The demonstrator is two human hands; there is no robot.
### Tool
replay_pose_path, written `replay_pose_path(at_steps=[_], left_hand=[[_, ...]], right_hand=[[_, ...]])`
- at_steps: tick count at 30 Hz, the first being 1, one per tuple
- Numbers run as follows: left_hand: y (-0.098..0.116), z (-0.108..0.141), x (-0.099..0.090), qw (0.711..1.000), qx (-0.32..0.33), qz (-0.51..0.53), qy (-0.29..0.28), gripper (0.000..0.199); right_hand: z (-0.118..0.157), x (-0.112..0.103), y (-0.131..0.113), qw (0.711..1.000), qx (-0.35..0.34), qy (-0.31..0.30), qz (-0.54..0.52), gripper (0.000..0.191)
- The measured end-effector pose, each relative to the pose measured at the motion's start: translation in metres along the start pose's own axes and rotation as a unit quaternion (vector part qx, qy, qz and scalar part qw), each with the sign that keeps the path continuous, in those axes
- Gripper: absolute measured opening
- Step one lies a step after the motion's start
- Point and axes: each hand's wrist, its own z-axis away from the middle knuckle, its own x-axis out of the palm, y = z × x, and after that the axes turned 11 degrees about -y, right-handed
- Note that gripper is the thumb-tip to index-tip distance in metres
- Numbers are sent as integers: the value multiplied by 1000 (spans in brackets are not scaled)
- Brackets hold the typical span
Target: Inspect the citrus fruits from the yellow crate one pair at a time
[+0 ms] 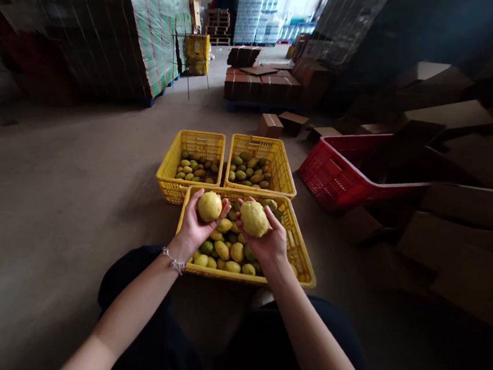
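My left hand (196, 227) cradles a round, fairly smooth yellow lemon (209, 206) on its palm and fingers. A larger, bumpy, pale yellow lemon (254, 219) rests in my right hand (276, 243), with the fingers curled around its sides. Both hands are palm up, side by side, above a yellow plastic crate (299, 245). Inside this crate lie several yellow and green lemons (235, 252), partly hidden by my hands.
Behind the near crate stand two more yellow crates, left (167, 171) and right (285, 168), each partly filled with lemons. To the right, a red crate (330, 175) leans among cardboard boxes (477, 230). Wrapped stacks (156, 31) and a loaded pallet (262, 87) stand farther back.
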Motion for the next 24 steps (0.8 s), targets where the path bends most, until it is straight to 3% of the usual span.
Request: replay_pose_path(at_steps=[4,12,18,24], left_hand=[[0,3,1,999,-26,-6,-20,15],[1,14,5,994,-11,-31,-101,19],[-3,19,1,940,27,-201,-274,21],[-11,19,-4,911,-14,-244,-331,25]], right_hand=[[3,3,3,1000,-20,-16,-1,31],[9,12,4,995,-54,-62,50,30],[13,6,9,974,-60,-204,74,34],[12,-10,13,918,7,-396,34,33]])
